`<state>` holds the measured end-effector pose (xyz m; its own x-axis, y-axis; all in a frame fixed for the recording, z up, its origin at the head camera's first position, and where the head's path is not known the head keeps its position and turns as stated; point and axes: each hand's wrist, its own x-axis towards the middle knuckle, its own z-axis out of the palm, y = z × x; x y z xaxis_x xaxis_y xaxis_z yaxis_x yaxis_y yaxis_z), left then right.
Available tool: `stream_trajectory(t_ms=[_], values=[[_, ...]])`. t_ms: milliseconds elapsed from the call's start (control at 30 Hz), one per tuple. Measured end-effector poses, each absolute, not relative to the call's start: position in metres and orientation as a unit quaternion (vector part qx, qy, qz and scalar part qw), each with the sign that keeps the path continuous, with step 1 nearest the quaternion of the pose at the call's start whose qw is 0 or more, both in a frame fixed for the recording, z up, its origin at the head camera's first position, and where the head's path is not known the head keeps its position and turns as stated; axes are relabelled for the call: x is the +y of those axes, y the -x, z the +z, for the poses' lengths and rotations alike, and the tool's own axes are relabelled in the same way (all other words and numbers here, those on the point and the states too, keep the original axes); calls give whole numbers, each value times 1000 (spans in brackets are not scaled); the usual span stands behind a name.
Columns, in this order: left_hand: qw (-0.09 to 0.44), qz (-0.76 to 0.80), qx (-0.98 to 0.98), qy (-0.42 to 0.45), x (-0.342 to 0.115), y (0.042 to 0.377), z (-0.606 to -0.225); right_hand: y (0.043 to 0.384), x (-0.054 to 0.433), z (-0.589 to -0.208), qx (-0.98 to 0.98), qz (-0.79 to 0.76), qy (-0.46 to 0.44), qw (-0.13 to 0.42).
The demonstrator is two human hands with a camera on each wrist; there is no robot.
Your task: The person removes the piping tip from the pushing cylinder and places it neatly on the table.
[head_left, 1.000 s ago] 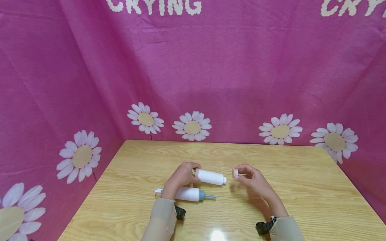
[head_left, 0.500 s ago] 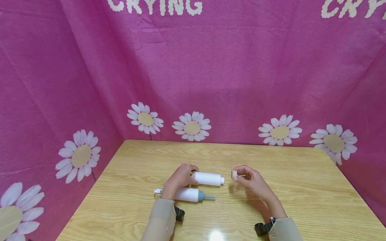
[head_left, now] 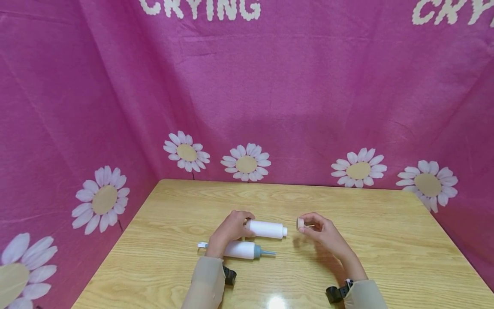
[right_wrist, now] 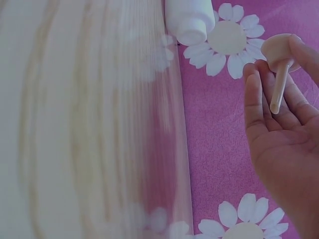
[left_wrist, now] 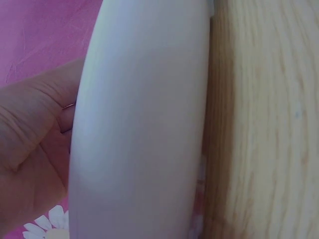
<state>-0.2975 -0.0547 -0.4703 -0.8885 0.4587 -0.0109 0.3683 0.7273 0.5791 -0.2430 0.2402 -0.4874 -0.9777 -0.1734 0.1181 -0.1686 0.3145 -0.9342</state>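
In the head view, the left hand (head_left: 234, 225) is gripping the white bottle (head_left: 267, 229) by its left end, thumb and fingers curling round it, and the neck is pointing right; the right hand (head_left: 323, 232) is pinching the beige cap (head_left: 300, 223) near that neck, but not touching it. If cap and neck were meeting at a slant, the bottle could be swinging aside, since the left hand is holding only the end opposite the neck. On the near side, the capped bottle (head_left: 241, 249) is lying under the left wrist, its blue-grey nozzle (head_left: 268, 252) pointing right; a lowered forearm could be rolling it, so it is standing most in the way. The wooden table (head_left: 386, 240) is spreading beneath, and a pink cloth (head_left: 289, 94) with daisies is hanging far and left. In the left wrist view, a white body, seemingly the capped bottle, is hiding the left hand's fingertips, so I cannot tell the grip there. In the right wrist view, the thumb is pressing the cap's edge, while its thin spout (right_wrist: 280, 89) is slanting back over the palm; so light a pinch could be letting the cap tip, with the spout catching on the fingers.
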Motion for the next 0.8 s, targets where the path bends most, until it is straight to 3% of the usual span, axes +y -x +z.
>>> stream_trajectory(t_ms=[133, 400, 800], values=[[53, 317, 921, -222, -56, 296, -472, 242, 239, -487, 811, -576, 103, 1], [-75, 404, 864, -292, -46, 285, -468, 244, 236, -487, 815, -572, 91, 0], [-137, 435, 824, -335, -22, 274, -474, 240, 227, -484, 799, -590, 117, 8]])
